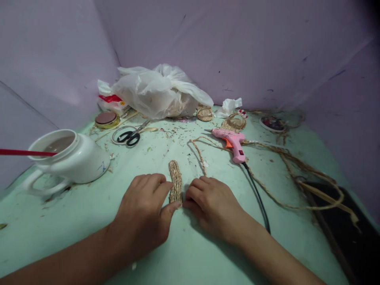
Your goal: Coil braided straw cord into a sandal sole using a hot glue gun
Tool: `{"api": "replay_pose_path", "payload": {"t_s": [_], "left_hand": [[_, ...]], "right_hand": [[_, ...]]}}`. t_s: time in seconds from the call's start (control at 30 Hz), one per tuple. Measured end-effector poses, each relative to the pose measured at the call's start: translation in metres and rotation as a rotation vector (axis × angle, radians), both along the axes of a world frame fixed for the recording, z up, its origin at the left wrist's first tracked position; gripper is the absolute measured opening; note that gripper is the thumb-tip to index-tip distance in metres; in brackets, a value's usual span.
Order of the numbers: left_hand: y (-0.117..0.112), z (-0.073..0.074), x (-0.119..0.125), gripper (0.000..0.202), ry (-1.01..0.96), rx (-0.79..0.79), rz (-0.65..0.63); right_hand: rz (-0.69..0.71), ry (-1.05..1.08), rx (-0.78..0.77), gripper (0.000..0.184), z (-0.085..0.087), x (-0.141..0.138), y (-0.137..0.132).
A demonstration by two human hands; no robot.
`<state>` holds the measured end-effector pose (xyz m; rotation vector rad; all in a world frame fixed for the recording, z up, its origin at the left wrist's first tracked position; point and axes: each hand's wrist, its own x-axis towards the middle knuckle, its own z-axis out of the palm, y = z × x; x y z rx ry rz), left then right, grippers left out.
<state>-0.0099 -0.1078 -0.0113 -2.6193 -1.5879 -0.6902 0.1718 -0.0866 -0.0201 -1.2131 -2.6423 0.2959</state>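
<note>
A narrow strip of braided natural-fibre cord (175, 178), laid in rows side by side, lies flat on the table between my hands. My left hand (147, 209) grips its left side and near end with thumb and bent fingers. At the right of that near end, my right hand (212, 204) has its fingers closed together on the loose braided cord (198, 152). That cord comes out from behind the knuckles and runs up toward a pink glue gun (231, 142), which lies on its side. My right fingertips are partly hidden.
A white mug (86, 158) with brownish liquid and a red stick (20, 152) stands left. Black-handled scissors (130, 136), a round tin (107, 118) and a white plastic bag (160, 93) lie behind. Loose cord (314, 208) and the glue gun's black cable (257, 194) spread right.
</note>
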Motion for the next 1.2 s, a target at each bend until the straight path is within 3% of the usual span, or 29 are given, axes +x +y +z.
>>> {"api": "replay_pose_path", "payload": {"t_s": [0.13, 0.3, 0.5, 0.7, 1.0, 1.13, 1.2], "left_hand": [[-0.007, -0.006, 0.003, 0.025, 0.059, -0.024, 0.025], [0.000, -0.012, 0.004, 0.020, 0.113, -0.118, 0.000], [0.001, -0.010, 0.005, 0.016, 0.088, -0.149, 0.015], [-0.001, -0.011, 0.004, 0.017, 0.071, -0.154, -0.015], [-0.004, -0.005, 0.002, 0.012, 0.116, -0.163, -0.083], [-0.004, -0.005, 0.001, 0.011, 0.090, -0.189, -0.082], [-0.004, -0.005, 0.001, 0.009, 0.072, -0.203, -0.079]], "right_hand": [[0.012, 0.018, 0.042, 0.011, -0.002, -0.002, -0.001], [0.063, 0.071, 0.062, 0.010, -0.007, -0.003, -0.002], [0.106, 0.047, -0.042, 0.014, -0.001, 0.004, 0.001], [0.099, -0.054, 0.095, 0.006, 0.000, 0.000, 0.004], [-0.057, 0.122, 0.030, 0.010, -0.010, -0.004, -0.007], [-0.082, 0.269, -0.134, 0.012, -0.007, 0.009, 0.000], [-0.122, 0.336, -0.095, 0.011, -0.004, 0.017, 0.009]]}}
